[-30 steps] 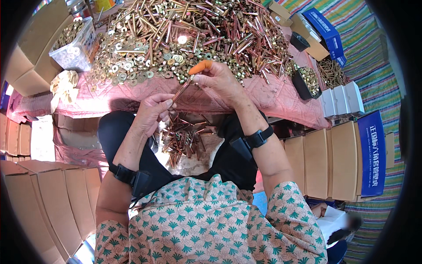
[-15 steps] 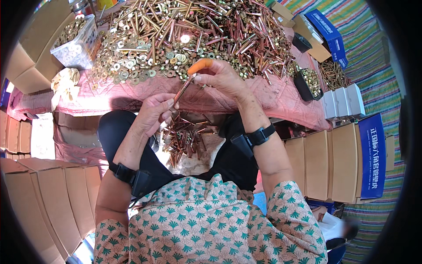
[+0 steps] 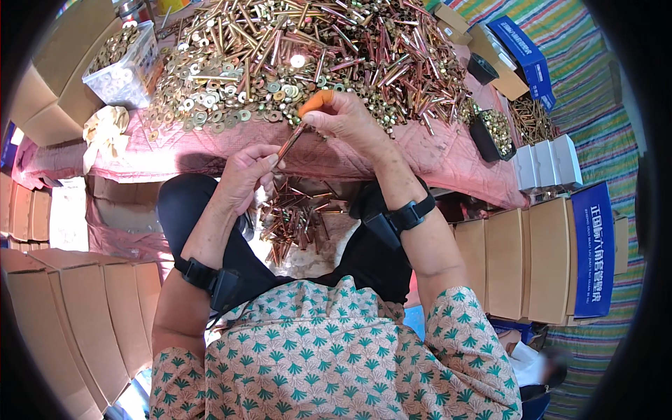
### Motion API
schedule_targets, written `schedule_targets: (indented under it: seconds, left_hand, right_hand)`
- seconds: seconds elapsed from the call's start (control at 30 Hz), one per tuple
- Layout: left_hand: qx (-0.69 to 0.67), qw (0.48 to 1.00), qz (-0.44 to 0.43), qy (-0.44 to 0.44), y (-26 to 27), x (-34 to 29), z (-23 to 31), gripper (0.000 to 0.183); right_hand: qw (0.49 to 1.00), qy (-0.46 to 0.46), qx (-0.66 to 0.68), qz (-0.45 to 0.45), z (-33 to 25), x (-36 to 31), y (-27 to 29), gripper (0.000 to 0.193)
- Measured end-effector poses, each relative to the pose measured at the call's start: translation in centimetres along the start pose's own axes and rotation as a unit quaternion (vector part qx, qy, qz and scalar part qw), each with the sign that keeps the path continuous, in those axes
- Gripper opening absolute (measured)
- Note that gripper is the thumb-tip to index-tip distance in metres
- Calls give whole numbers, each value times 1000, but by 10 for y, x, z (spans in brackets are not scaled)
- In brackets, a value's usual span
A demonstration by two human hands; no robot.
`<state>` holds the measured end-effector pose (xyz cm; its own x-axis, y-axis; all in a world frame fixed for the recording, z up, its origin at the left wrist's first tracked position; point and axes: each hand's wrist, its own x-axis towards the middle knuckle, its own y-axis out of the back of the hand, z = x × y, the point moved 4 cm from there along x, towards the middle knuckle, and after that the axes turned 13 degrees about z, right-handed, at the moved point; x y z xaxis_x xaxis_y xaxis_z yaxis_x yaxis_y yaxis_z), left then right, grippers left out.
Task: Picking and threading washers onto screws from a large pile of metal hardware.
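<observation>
My left hand (image 3: 246, 175) grips the lower end of a long copper-coloured bolt (image 3: 288, 142) that slants up to the right. My right hand (image 3: 343, 117), with an orange cot on one fingertip (image 3: 315, 101), pinches the bolt's upper end just above the table's near edge. Behind both hands a big heap of brass bolts, nuts and washers (image 3: 294, 56) covers the pink-clothed table (image 3: 413, 164). Below the hands, between my knees, lies a pile of assembled bolts (image 3: 301, 217). Each wrist wears a black band.
A clear plastic tub of washers (image 3: 126, 59) stands at the table's far left. Black trays of bolts (image 3: 493, 133) and small white boxes (image 3: 546, 164) sit at the right end. Brown cartons (image 3: 511, 259) line both sides of my seat; a blue box (image 3: 521, 52) lies far right.
Both hands stay at the table edge on the same bolt; the right fingers have shifted slightly along its upper end. The piles have not moved.
</observation>
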<state>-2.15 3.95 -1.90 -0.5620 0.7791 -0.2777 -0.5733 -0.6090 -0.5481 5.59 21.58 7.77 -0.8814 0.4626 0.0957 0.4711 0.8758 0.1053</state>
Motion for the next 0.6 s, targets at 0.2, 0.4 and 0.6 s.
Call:
schedule_targets:
  seconds: [0.2, 0.4, 0.6]
  left_hand:
    - [15, 1000, 7, 1, 3, 2, -2, 21]
    - [21, 999, 23, 6, 1, 2, -2, 21]
    - [13, 999, 30, 13, 7, -1, -4, 21]
  right_hand:
    - [944, 72, -317, 49, 5, 8, 3, 22]
    - [996, -58, 58, 30, 27, -3, 3, 18]
    - [995, -68, 22, 66, 24, 1, -4, 17]
